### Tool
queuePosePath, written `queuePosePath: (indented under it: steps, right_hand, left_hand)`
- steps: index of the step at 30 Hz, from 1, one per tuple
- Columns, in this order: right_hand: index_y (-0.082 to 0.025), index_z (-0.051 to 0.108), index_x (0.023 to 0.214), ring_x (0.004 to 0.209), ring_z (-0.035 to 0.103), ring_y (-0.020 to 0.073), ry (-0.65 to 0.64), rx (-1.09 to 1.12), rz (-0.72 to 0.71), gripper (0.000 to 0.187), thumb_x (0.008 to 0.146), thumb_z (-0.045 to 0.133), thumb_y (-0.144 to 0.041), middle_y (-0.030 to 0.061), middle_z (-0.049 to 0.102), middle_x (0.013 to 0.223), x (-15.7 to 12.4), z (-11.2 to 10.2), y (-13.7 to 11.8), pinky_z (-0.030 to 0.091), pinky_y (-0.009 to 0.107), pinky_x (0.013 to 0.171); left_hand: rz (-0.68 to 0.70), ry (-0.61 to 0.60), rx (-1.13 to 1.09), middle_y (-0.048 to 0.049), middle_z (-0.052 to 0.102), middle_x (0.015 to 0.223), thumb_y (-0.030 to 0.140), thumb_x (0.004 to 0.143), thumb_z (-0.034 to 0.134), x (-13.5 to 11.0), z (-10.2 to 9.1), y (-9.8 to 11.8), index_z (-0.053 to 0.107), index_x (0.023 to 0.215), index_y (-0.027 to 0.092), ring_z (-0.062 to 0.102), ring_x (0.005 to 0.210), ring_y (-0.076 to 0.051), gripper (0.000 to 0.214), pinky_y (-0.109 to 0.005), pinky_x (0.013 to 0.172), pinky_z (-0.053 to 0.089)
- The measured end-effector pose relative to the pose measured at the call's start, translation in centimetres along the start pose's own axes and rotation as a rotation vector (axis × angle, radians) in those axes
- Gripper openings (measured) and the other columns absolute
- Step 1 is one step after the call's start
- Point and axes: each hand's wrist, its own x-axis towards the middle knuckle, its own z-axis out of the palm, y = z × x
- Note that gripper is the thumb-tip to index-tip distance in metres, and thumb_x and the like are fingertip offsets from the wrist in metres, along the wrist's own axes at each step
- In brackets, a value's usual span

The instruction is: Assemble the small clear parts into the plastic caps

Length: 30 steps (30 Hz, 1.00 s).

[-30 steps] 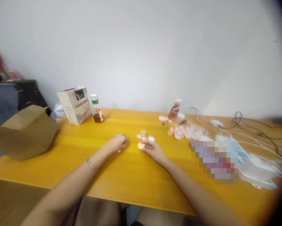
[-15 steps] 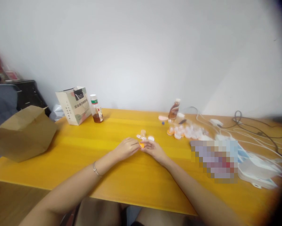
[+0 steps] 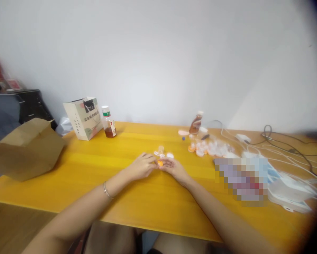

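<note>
Between my hands, just above the table, is a small round orange piece (image 3: 160,163), perhaps a cap. My left hand (image 3: 144,166) comes in from the left with fingers bent and fingertips at the piece's left side. My right hand (image 3: 175,170) pinches it from the right, partly covering it. Right behind my fingers lie a white speckled strip (image 3: 159,154), a small beige cup-like piece (image 3: 161,148) and a white round lid (image 3: 170,155).
Several small clear and orange containers (image 3: 211,148) cluster right of centre, near a brown drink bottle (image 3: 196,123). A paper gift bag (image 3: 85,120), a bottle of dark liquid (image 3: 109,123) and a brown paper bag (image 3: 28,148) stand left. White cables (image 3: 282,151) and a blurred-out item (image 3: 240,181) lie right.
My left fingers have shifted slightly, and more of the orange piece shows between my hands. The other objects have not moved.
</note>
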Motion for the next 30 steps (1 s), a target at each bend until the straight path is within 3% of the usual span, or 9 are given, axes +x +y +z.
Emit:
queuePosePath:
  steps: [7,11,15,17,19,25,30]
  right_hand:
    - [-0.020,0.058,0.091,0.077,0.058,0.0145,0.005,-0.056,-0.034,0.036,0.059,0.068,-0.034,0.0016,0.062,0.081,0.0,0.1,-0.1,0.044,0.034,0.081]
    - [-0.020,0.058,0.090,0.077,0.058,0.0143,0.008,-0.064,-0.029,0.036,0.059,0.068,-0.035,0.0020,0.062,0.082,0.0,0.2,-0.2,0.043,0.033,0.082]
    - [-0.019,0.058,0.089,0.074,0.058,0.0134,0.003,-0.066,-0.012,0.035,0.060,0.067,-0.035,0.0012,0.061,0.081,-0.1,0.3,-0.3,0.044,0.032,0.080]
    - [-0.019,0.057,0.089,0.073,0.057,0.0129,0.008,-0.068,-0.007,0.035,0.060,0.067,-0.034,0.0007,0.061,0.079,-0.1,0.3,-0.4,0.044,0.032,0.080]
    - [-0.019,0.057,0.089,0.073,0.057,0.0126,0.007,-0.067,-0.004,0.034,0.060,0.067,-0.034,0.0001,0.060,0.077,-0.1,0.3,-0.4,0.043,0.031,0.079]
    - [-0.019,0.057,0.089,0.072,0.056,0.0121,-0.008,-0.067,-0.007,0.034,0.060,0.067,-0.033,-0.0003,0.059,0.076,-0.1,0.3,-0.5,0.043,0.030,0.078]
    - [-0.019,0.057,0.090,0.072,0.056,0.0119,-0.009,-0.069,-0.005,0.035,0.059,0.068,-0.034,0.0002,0.058,0.079,-0.1,0.2,-0.5,0.043,0.030,0.079]
  left_hand:
    - [-0.104,0.018,-0.264,-0.0042,0.061,0.094,0.025,0.084,0.043,0.2,-0.7,-0.3,0.062,0.091,0.022,0.052,0.089,-0.013,0.021,-0.027,0.081,0.033]
    - [-0.277,0.033,-0.432,-0.0058,0.062,0.089,0.028,0.083,0.042,-0.2,-2.4,-1.9,0.062,0.088,0.016,0.054,0.084,-0.013,0.023,-0.025,0.078,0.038]
    - [-0.476,-0.312,-0.526,-0.0037,0.064,0.076,0.030,0.073,0.055,-1.8,-3.5,-4.5,0.062,0.080,0.014,0.057,0.067,-0.013,0.019,-0.021,0.061,0.041]
    - [-0.494,-0.470,-0.575,-0.0029,0.064,0.072,0.031,0.066,0.062,-2.6,-3.6,-5.5,0.061,0.079,0.014,0.057,0.063,-0.013,0.022,-0.019,0.056,0.041]
    - [-0.497,-0.554,-0.588,-0.0023,0.065,0.071,0.032,0.060,0.067,-3.1,-3.5,-5.9,0.061,0.079,0.014,0.057,0.061,-0.013,0.027,-0.019,0.052,0.040]
    - [-0.553,-0.527,-0.433,-0.0011,0.064,0.066,0.024,0.056,0.066,-2.8,-2.5,-5.9,0.062,0.069,0.015,0.056,0.057,-0.012,0.017,-0.018,0.049,0.038]
    - [-0.510,-0.434,-0.326,-0.0014,0.064,0.063,0.015,0.059,0.057,-2.5,-2.4,-5.2,0.064,0.066,0.014,0.055,0.055,-0.010,0.010,-0.017,0.050,0.037]
